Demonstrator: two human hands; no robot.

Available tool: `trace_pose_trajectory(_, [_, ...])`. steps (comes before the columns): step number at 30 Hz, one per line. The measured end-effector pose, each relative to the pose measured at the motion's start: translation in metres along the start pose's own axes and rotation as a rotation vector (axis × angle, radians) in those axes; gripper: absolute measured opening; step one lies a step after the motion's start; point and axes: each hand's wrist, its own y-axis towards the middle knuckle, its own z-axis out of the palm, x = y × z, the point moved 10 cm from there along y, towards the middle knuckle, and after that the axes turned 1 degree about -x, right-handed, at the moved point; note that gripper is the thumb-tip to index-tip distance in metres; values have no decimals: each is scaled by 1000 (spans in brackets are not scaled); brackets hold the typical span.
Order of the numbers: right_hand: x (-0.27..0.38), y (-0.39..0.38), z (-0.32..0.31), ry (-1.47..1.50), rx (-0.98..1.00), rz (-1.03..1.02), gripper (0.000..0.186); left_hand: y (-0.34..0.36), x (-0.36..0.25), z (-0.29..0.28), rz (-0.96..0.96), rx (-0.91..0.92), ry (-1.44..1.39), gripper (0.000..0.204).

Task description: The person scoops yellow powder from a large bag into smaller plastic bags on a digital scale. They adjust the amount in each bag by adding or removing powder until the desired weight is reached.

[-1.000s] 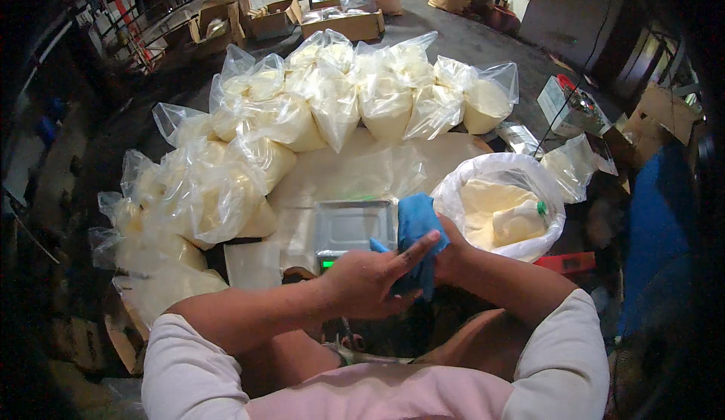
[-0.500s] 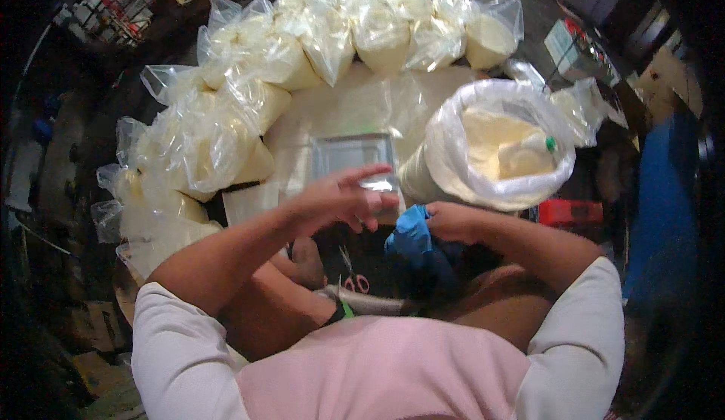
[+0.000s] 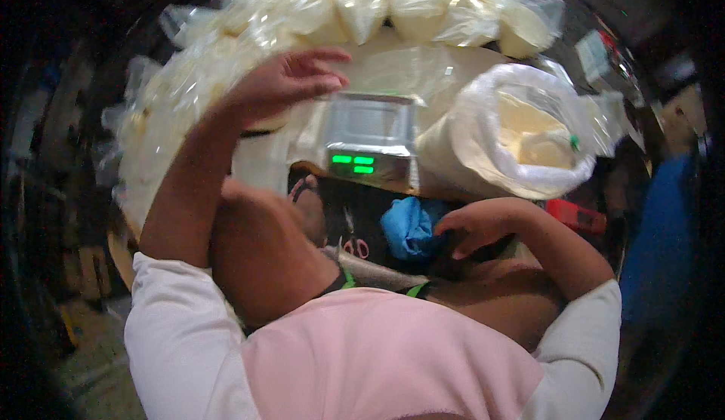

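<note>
My left hand (image 3: 283, 80) is raised over the table with its fingers spread and nothing in it, just left of a small metal scale (image 3: 370, 137) with a green lit display. My right hand (image 3: 472, 224) sits low near my lap, fingers curled against a crumpled blue cloth (image 3: 408, 227). Right of the scale stands a large open white sack (image 3: 483, 129) of pale yellow powder with a scoop in it.
Several filled clear bags of the yellow powder (image 3: 393, 5) line the back and left of the table. A red object (image 3: 578, 216) lies at the right by the sack. A blue thing (image 3: 657, 246) stands at the far right.
My left hand has lifted off the blue cloth and swung up and left past the scale. My right hand has brought the cloth down toward my lap. The view has tilted downward.
</note>
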Motion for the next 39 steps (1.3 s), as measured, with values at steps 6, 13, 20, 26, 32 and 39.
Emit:
trace_pose_trajectory(6, [33,-125,-102,877,-495,-229,67,-154,157,-131,22,-648,-242,43])
trace_pose_trajectory(13, [-210,-370,-88,1292,-1875,-266,37,-272,461,-4,-784,-726,527,43])
trace_pose_trajectory(20, [-226,-381,-57,1365,-2145,37,17,-290,526,18,-1024,-582,584,51])
trace_pose_trajectory(26, [-209,-348,-92,1388,-1934,-54,14,-291,548,8,-959,-573,485,38])
trace_pose_trajectory(32, [-174,-318,-128,1278,-1897,-103,14,-293,530,-5,-695,-831,435,25])
trace_pose_trajectory(39, [-82,-252,-135,1061,-1757,-181,41,-272,499,-19,-553,-1151,-463,20])
